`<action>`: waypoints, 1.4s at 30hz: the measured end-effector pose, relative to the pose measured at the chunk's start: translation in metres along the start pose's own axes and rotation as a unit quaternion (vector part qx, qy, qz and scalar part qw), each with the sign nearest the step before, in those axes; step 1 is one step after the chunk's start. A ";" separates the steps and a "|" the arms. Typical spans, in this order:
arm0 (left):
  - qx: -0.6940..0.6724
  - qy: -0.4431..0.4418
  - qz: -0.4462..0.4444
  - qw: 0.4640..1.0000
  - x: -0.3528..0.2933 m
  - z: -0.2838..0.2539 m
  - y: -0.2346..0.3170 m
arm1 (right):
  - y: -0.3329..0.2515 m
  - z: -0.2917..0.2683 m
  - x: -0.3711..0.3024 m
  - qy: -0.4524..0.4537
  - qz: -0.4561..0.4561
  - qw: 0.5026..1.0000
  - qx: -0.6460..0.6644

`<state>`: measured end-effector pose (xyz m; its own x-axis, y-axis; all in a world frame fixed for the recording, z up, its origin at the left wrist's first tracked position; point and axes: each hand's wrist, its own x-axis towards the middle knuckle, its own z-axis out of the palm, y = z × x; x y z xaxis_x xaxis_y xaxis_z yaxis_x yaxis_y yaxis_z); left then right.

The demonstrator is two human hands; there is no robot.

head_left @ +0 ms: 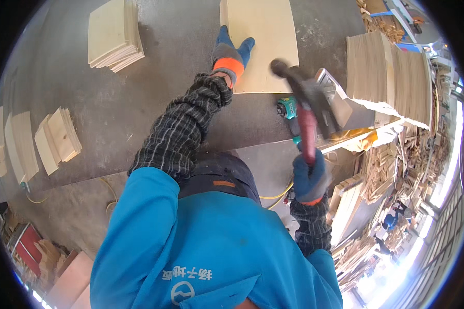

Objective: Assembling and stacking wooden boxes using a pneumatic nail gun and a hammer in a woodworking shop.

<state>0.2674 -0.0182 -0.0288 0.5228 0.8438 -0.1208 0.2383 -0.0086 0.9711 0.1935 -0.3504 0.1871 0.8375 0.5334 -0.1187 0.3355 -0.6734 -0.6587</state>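
Observation:
My left hand (234, 54), in a blue and grey glove with an orange cuff, rests at the left edge of a pale wooden board (268, 46) on the dark table. Its thumb and fingers are spread apart, the thumb lying on the board's face. Raised over the table's near edge, my right hand (310, 177) is closed round the red handle of a hammer (308, 129). The dark hammer head is smeared by motion and lies to the right of the board's near corner. Behind the hammer, a teal and black power tool (287, 108) sits near the table edge.
On the dark table (180, 46), a stack of pale boards (111, 36) lies far left, with smaller piles (59, 136) nearer. Tall board stacks (386, 72) stand at right. A yellow hose (278, 195) hangs below the table edge. Wood scraps (381, 175) and a distant person (392, 220) are further right.

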 end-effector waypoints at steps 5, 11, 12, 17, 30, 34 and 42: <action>0.007 0.029 -0.010 0.999 -0.010 0.001 0.008 | -0.021 0.008 -0.018 0.089 -0.044 0.983 0.154; -0.027 0.006 -0.010 1.000 0.001 -0.001 -0.007 | 0.064 0.065 -0.014 -0.107 0.098 0.983 -0.108; -0.029 0.005 -0.008 1.000 0.005 0.000 -0.007 | 0.060 0.059 -0.010 -0.063 0.074 0.988 -0.121; -0.041 0.017 0.013 0.999 -0.006 0.001 -0.005 | -0.029 0.028 -0.019 0.069 0.047 0.996 0.038; -0.077 0.029 0.010 0.997 -0.009 -0.006 -0.007 | 0.006 0.055 -0.051 -0.054 0.314 0.946 0.062; -0.069 -0.026 -0.010 0.997 -0.023 -0.017 -0.002 | 0.027 0.036 -0.065 -0.008 0.352 0.922 0.161; -0.074 -0.067 0.000 0.995 -0.110 -0.035 -0.035 | 0.081 -0.015 -0.013 0.110 0.326 0.922 0.177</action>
<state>0.1734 -0.0917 -0.0426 0.6301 0.7641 -0.1384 0.1204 0.0799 0.9895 0.2166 -0.4196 0.1465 0.8912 -0.0686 -0.4484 -0.4003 -0.5840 -0.7062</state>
